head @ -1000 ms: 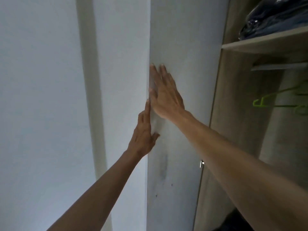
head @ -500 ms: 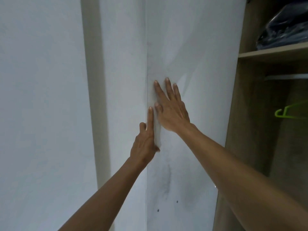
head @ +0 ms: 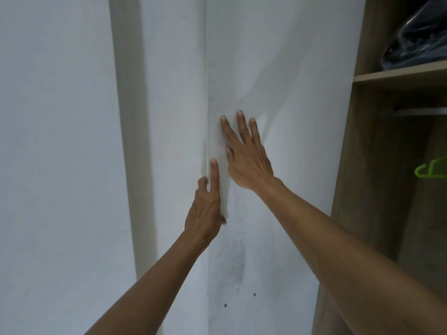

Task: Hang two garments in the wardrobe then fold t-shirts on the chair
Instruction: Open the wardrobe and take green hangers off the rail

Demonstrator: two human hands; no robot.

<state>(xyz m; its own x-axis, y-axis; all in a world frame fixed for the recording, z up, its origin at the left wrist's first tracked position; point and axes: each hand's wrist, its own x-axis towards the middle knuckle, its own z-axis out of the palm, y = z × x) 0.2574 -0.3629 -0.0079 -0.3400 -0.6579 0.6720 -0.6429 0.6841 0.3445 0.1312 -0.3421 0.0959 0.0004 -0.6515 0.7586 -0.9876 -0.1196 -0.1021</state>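
A white wardrobe door fills the middle of the view. My right hand lies flat on it with the fingers spread and holds nothing. My left hand is just below, at the door's left edge. Its index finger points up along the edge, its thumb rests on the front, and the other fingers curl behind. To the right the wardrobe stands open, with a green hanger on it below a pale rail. No garments or chair are in view.
A wooden shelf in the wardrobe carries a dark bundle in clear plastic. A white wall and a pale vertical strip lie to the left of the door. The wardrobe's wooden side panel borders the door on the right.
The door now faces me more squarely and takes up more of the view. Both hands sit lower in the frame, still on the door. Less of the wardrobe interior shows.
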